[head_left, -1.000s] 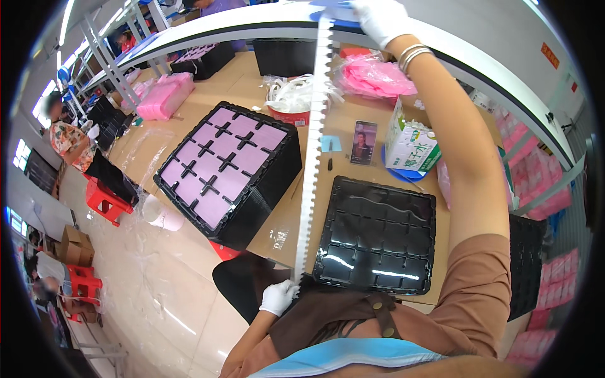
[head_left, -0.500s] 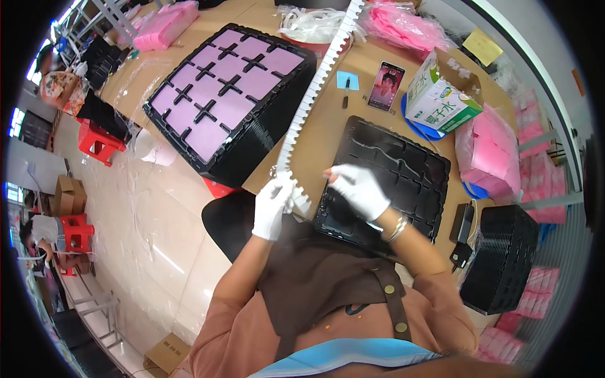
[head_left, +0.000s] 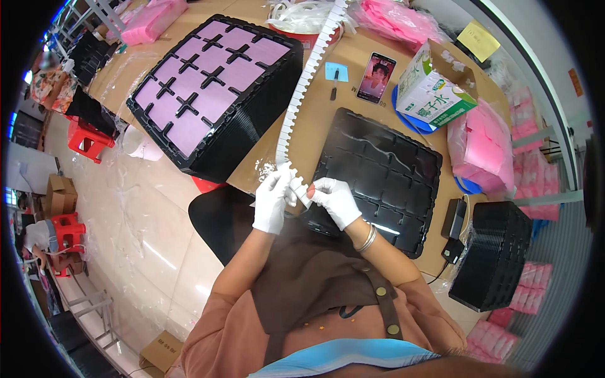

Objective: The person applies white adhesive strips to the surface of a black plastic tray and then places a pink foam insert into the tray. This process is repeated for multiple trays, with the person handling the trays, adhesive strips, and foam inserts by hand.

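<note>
A long white strip [head_left: 306, 80] with a notched edge runs from the far edge of the table down to my hands. My gloved left hand [head_left: 272, 200] is closed round it near its lower end. At that end, the gloved right hand [head_left: 335, 201] pinches the strip's notched edge; a bare fingertip shows through the glove. A black plastic tray [head_left: 384, 162] with moulded compartments and a glossy surface lies flat just right of the strip, close beside my right hand. Left of the strip stands a tall stack of black trays [head_left: 261, 120], topped with pink sheets between black cross-shaped ribs.
On the table are a phone [head_left: 377, 77], a pen [head_left: 334, 85], a blue note [head_left: 337, 70], a green-white carton [head_left: 435, 94] and a pink bundle [head_left: 479, 145]. More black trays [head_left: 491, 255] are stacked at right. A red stool [head_left: 91, 140] stands far left.
My right hand has moved left and down from over the black tray to the strip's lower end. My left hand keeps its hold. The whole view has shifted slightly.
</note>
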Action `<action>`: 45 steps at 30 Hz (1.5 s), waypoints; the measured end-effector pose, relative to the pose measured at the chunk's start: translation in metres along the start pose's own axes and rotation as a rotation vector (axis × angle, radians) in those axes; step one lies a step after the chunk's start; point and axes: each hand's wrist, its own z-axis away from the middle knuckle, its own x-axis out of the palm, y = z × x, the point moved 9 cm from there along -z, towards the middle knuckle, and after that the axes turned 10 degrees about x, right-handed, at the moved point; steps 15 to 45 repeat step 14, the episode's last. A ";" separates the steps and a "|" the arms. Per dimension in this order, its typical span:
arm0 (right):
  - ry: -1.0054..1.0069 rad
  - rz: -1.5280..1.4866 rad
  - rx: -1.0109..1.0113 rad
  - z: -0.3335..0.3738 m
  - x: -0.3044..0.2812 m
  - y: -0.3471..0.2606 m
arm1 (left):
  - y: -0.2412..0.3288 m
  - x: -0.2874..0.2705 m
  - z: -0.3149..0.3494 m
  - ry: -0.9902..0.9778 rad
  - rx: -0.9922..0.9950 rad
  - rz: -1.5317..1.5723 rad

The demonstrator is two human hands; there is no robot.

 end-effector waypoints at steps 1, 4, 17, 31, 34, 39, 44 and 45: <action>0.095 0.111 -0.178 0.007 -0.005 -0.013 | -0.005 0.001 -0.003 -0.009 -0.028 0.031; 0.269 0.380 -0.742 0.047 0.006 -0.061 | -0.010 -0.002 -0.010 0.117 -0.049 0.100; 0.576 1.410 -0.203 -0.131 -0.144 -0.093 | -0.018 -0.020 -0.021 0.087 0.061 -0.032; 0.576 1.410 -0.203 -0.131 -0.144 -0.093 | -0.018 -0.020 -0.021 0.087 0.061 -0.032; 0.576 1.410 -0.203 -0.131 -0.144 -0.093 | -0.018 -0.020 -0.021 0.087 0.061 -0.032; 0.576 1.410 -0.203 -0.131 -0.144 -0.093 | -0.018 -0.020 -0.021 0.087 0.061 -0.032; 0.576 1.410 -0.203 -0.131 -0.144 -0.093 | -0.018 -0.020 -0.021 0.087 0.061 -0.032; 0.576 1.410 -0.203 -0.131 -0.144 -0.093 | -0.018 -0.020 -0.021 0.087 0.061 -0.032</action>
